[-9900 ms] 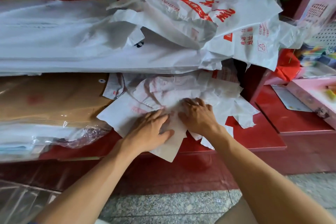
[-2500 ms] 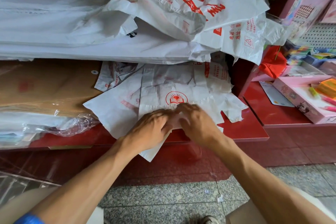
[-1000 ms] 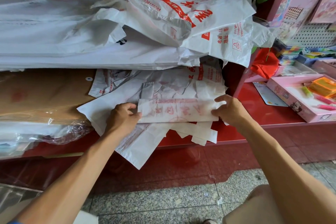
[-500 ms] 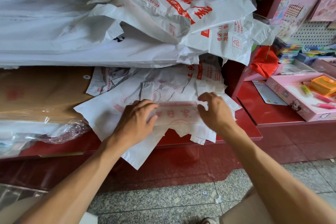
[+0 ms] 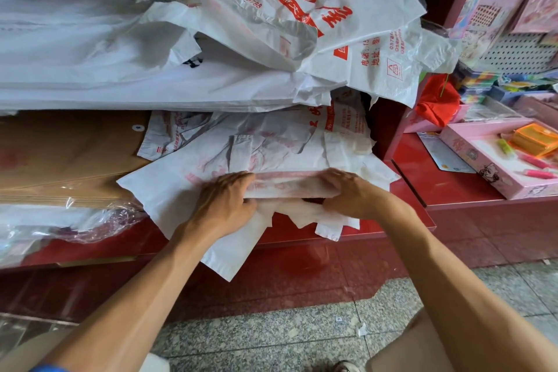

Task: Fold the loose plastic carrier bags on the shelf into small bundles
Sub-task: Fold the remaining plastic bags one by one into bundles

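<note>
head view:
folded bag (image 5: 290,187): narrow white strip with faint red print, long axis left-right along the front edge of the red shelf (image 5: 401,211); sits on top of other flat loose bags (image 5: 271,145).
left hand (image 5: 223,205): on the strip's left end, fingers curled over its top edge, close together, gripping it.
right hand (image 5: 350,190): on the strip's right end, fingers curled over the top, pinching the fold; thumb hidden under the plastic.
bag tails: handles and a corner hang off the shelf front below the hands.
upper pile (image 5: 302,18): crumpled white bags on a stack of flat white sheets (image 5: 105,69), spilling right.
writing: red Chinese characters, mostly crumpled; digits "0536135788" readable; a triangle recycling mark lower right; print on the folded strip too faint to read.
brown envelopes (image 5: 66,154): left of the bags, clear plastic wrap in front.
pink box (image 5: 495,166): right, on the next shelf, holds an orange item and markers; cut off by the frame edge.
</note>
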A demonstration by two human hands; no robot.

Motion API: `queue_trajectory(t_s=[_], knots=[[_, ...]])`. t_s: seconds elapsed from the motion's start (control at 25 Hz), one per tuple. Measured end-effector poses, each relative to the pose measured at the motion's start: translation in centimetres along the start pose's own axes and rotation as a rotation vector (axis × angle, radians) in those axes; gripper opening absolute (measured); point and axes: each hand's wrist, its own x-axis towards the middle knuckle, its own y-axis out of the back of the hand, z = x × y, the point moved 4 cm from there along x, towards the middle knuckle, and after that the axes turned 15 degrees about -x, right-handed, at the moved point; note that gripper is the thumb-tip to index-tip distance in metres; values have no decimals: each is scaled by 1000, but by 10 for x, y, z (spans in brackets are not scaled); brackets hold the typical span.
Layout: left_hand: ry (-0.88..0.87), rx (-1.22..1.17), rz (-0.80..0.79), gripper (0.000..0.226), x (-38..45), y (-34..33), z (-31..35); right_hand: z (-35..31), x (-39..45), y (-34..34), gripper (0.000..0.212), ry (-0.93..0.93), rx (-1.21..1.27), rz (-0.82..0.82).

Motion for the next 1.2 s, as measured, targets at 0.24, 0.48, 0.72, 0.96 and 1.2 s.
queue_trajectory(t_s=[0.24, 0.48, 0.72, 0.96, 1.2], knots=[[273, -582, 250, 15, 7, 25, -14, 34, -14, 22, 18, -149, 454, 405], [442, -660, 286, 18, 3, 29, -28, 46, -15, 13, 40, -329, 778, 233], [515, -698, 15, 21, -5, 28, -23, 43, -17, 16, 35, -363, 521, 93], [319, -790, 73, 43, -5, 34, -16, 36, -19, 26, 37, -79, 1123, 282], [254, -857, 354, 24, -3, 50, -14, 38, -16, 28, 15, -74, 916, 498]])
